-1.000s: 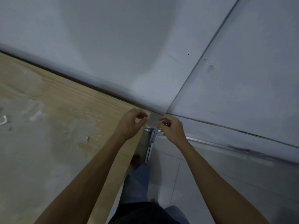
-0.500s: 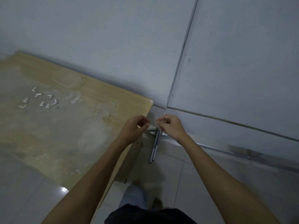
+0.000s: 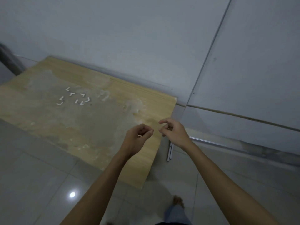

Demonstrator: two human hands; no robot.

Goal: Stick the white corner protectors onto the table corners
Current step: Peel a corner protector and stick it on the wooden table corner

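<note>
Eight corner protectors [image 3: 75, 97] on table [image 3: 48, 120]; left hand [image 3: 138, 138], right hand [image 3: 172, 133]: curled grip, contents unclear

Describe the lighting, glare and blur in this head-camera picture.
Head view: dim, bluish light; a bright glare spot on the glossy floor tiles; wide-angle bending of the wall seams; the white corner protectors and both hands look soft and slightly blurred.
</note>
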